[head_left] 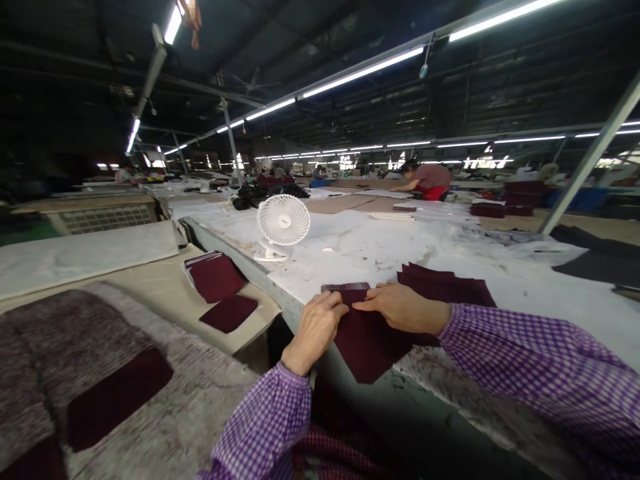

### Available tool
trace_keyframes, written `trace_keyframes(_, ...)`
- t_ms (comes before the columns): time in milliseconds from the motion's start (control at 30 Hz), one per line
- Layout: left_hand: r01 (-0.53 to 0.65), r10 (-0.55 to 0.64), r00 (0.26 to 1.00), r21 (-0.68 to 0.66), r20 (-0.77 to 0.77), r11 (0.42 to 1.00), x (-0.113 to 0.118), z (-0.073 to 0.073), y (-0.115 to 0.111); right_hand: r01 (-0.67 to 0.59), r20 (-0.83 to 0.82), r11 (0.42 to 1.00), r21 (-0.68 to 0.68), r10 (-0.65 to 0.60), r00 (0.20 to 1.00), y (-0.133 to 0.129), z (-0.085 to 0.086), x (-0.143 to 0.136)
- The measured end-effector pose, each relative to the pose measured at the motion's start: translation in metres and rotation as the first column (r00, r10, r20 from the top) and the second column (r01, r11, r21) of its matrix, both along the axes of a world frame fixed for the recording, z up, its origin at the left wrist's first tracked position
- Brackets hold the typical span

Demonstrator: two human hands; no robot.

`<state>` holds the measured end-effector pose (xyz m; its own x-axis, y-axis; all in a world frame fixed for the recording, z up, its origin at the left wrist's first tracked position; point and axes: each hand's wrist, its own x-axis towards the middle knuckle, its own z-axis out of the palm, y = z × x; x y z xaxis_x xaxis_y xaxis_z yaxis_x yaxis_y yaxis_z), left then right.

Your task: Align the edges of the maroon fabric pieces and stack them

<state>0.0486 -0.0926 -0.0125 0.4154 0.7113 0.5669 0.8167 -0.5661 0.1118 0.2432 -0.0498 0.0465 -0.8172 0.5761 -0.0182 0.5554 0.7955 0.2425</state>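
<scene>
A dark maroon fabric piece (367,347) lies over the near edge of the white worktable, its lower part hanging past the edge. My left hand (320,323) is closed on its left side near the top, with the fingertips pinching the cloth. From the right, my right hand (403,308) grips the same piece near its top edge, thumb and forefinger side close to my left fingertips. A narrow greyish strip shows along that top edge. Just behind my right wrist sits a stack of maroon fabric pieces (445,287), partly covered by my hand and sleeve.
A white desk fan (283,223) stands on the worktable (345,243). To the left, maroon pieces (215,277) rest on a beige board, and another maroon piece (120,398) lies on mottled cloth. Clear plastic film (530,250) is at right. A person (433,179) leans over the table farther back.
</scene>
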Motion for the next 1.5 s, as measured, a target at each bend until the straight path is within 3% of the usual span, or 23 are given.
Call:
trace_keyframes(100,0.021,-0.020,1.000,-0.038,0.020,0.999,-0.003,0.001,-0.001,-0.003,0.143,1.000,0.000,0.003,0.990,-0.007,0.013,-0.014)
trace_keyframes(233,-0.022,0.049,0.976,-0.128,0.211,0.992,-0.011,-0.002,-0.007,0.005,0.258,1.000,-0.015,-0.001,0.966,-0.013,0.025,-0.025)
trace_keyframes(333,-0.015,0.045,0.968,-0.121,0.246,0.992,-0.017,-0.006,-0.012,-0.014,0.316,1.000,-0.003,0.014,0.949,-0.012,0.029,-0.028)
trace_keyframes(433,0.039,-0.016,0.956,-0.074,0.292,0.997,-0.022,-0.010,-0.014,-0.067,0.333,0.998,-0.021,0.070,0.940,-0.009,0.031,-0.029)
trace_keyframes(600,0.129,-0.030,0.851,-0.154,0.525,0.980,-0.027,-0.017,-0.014,-0.160,0.294,0.985,-0.066,0.172,0.940,-0.005,0.032,-0.029)
trace_keyframes(767,0.182,-0.047,0.822,-0.182,0.567,0.966,-0.033,-0.016,-0.016,-0.186,0.363,0.982,-0.016,0.179,0.915,-0.004,0.030,-0.034)
trace_keyframes(867,0.221,-0.047,0.769,-0.196,0.638,0.955,-0.039,-0.015,-0.016,-0.254,0.384,0.967,0.031,0.224,0.896,-0.009,0.023,-0.039)
trace_keyframes(1033,0.130,-0.013,0.716,-0.116,0.698,0.985,-0.039,-0.017,-0.014,-0.312,0.291,0.939,0.147,0.260,0.921,-0.015,0.009,-0.040)
trace_keyframes(1167,0.152,-0.068,0.740,-0.069,0.669,0.986,-0.030,-0.022,-0.014,-0.219,0.166,0.957,0.189,0.189,0.968,-0.009,0.008,-0.027)
trace_keyframes(1267,0.189,-0.084,0.786,-0.108,0.612,0.976,-0.027,-0.026,-0.013,-0.110,0.030,0.988,0.111,0.107,0.994,-0.004,0.007,-0.017)
trace_keyframes(1400,0.196,-0.080,0.816,-0.144,0.573,0.970,-0.028,-0.027,-0.015,-0.077,-0.194,0.992,-0.101,0.057,0.979,0.005,0.004,-0.013)
trace_keyframes(1500,0.161,-0.067,0.850,-0.135,0.523,0.978,-0.028,-0.026,-0.016,-0.044,-0.220,0.980,-0.195,0.000,0.975,0.013,0.016,-0.007)
